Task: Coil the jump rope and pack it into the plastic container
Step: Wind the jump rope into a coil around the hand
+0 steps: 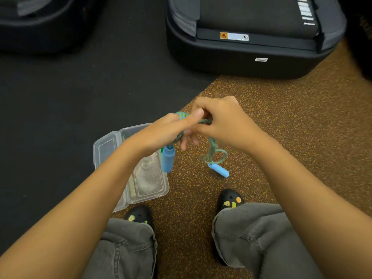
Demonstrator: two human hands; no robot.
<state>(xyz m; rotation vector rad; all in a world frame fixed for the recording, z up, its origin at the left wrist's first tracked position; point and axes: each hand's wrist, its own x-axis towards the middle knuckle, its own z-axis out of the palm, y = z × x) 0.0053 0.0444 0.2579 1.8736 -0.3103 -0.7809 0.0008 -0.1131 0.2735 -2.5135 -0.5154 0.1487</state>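
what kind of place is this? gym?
Probably a gym or fitness room, though I can't be sure. The speckled rubber floor beside black matting, the bulky black padded equipment standing on it, and the jump rope all point that way.

Container (104,150) left of rope (213,156)

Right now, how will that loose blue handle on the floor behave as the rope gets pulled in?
The loose blue handle looks round, so it may roll. The rope lies slack and looped, so it probably drags floppily, following the right hand.
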